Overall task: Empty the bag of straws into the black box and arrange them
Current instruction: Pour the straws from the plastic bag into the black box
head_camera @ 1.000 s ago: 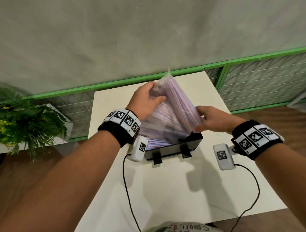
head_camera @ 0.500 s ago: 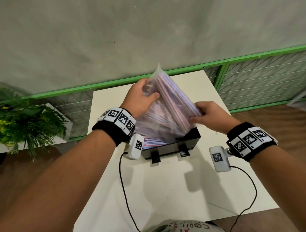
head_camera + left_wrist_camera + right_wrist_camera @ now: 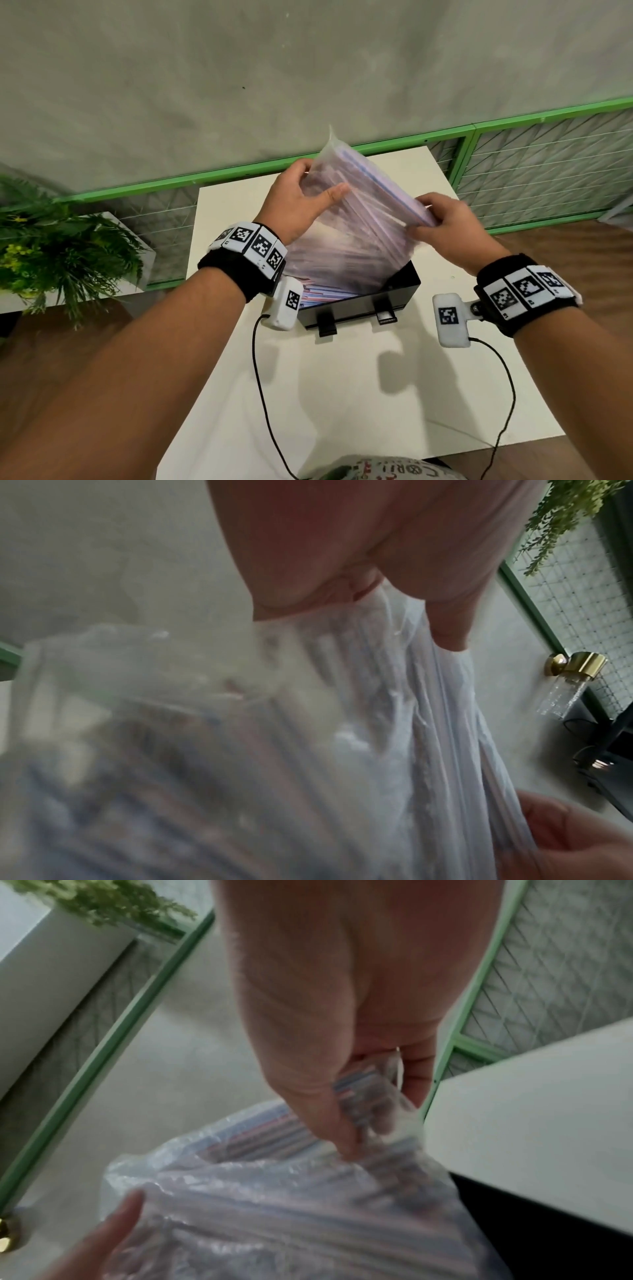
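A clear plastic bag full of striped straws is held upended over the black box, its mouth down inside the box. My left hand grips the bag's upper left corner, thumb across the front. My right hand pinches the bag's right corner. Some straws lie in the box's left part. In the left wrist view the bag hangs blurred below my left hand. The right wrist view shows my right hand pinching the bag with straws inside.
The box stands at the middle of a white table. A green-framed wire fence runs behind it. A potted plant stands on a side stand at the left. Wrist-camera cables trail over the table's front.
Both hands have lifted the bag higher and tipped it steeper over the box. More of the bag stands clear of the box.
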A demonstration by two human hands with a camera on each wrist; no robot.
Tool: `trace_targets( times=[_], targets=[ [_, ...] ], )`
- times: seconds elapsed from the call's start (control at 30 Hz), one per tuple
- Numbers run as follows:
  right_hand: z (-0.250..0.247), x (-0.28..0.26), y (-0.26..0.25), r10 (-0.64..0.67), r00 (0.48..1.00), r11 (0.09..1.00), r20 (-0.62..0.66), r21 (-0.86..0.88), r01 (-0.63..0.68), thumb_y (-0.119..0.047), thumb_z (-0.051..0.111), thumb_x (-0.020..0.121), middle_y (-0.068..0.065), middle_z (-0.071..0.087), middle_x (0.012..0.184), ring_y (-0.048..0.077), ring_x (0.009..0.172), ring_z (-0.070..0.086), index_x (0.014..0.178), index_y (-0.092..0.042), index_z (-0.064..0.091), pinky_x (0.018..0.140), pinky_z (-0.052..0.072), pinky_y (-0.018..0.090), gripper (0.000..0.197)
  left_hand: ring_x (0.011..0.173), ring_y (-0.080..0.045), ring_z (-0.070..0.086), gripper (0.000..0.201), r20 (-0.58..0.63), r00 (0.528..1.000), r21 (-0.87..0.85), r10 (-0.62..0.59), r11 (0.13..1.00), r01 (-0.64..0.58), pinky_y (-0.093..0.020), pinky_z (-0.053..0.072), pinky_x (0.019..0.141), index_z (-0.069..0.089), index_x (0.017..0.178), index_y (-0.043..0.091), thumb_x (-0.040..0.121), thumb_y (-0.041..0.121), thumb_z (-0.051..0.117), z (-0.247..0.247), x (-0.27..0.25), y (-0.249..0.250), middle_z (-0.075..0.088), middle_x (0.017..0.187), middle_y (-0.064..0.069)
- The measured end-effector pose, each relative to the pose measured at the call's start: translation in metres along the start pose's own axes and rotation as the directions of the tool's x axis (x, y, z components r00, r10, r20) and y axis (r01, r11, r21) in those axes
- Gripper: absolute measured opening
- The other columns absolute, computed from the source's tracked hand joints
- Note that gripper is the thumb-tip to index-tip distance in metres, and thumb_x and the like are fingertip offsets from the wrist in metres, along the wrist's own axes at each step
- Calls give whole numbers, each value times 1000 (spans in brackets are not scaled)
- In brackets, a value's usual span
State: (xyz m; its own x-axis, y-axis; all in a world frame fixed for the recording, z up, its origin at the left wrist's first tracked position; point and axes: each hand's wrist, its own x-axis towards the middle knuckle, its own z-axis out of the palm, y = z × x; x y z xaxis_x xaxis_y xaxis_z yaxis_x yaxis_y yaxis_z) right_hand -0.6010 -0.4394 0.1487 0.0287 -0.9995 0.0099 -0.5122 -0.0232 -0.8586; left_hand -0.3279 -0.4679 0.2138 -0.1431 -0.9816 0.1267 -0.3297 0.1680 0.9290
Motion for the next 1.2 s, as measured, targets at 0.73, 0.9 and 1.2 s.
trace_targets(
  times=[0.73, 0.9, 1.2],
  targets=[
    [5, -1, 5, 197, 969, 930, -147, 341, -137, -6, 86, 73, 5, 66, 111, 20, 88, 65, 121, -29, 60, 76, 52, 32, 59, 102, -22, 72, 36, 13, 1000, 40, 10, 999, -10, -51, 55, 98, 65, 116, 14, 82, 25, 71, -5, 3, -9, 75, 111, -3],
    [7, -8, 12, 324, 946, 905, 16, 285, -315, 2, 78, 79, 11, 66, 91, 22, 77, 60, 110, -8, 66, 64, 47, 31, 35, 85, -20, 70, 23, 30, 999, -47, 25, 999, -24, -53, 59, 90, 62, 103, 18, 92, -2, 65, -5, 5, -11, 73, 87, 3],
    [7, -3, 13, 427, 868, 753, 253, 432, -496, 6, 74, 82, -2, 49, 65, 13, 56, 42, 102, -9, 63, 51, 34, 26, 28, 80, -7, 70, 18, -24, 998, -160, 66, 985, -69, -32, 61, 74, 55, 106, 8, 98, -8, 58, -7, 9, -11, 69, 94, -5]
  ],
)
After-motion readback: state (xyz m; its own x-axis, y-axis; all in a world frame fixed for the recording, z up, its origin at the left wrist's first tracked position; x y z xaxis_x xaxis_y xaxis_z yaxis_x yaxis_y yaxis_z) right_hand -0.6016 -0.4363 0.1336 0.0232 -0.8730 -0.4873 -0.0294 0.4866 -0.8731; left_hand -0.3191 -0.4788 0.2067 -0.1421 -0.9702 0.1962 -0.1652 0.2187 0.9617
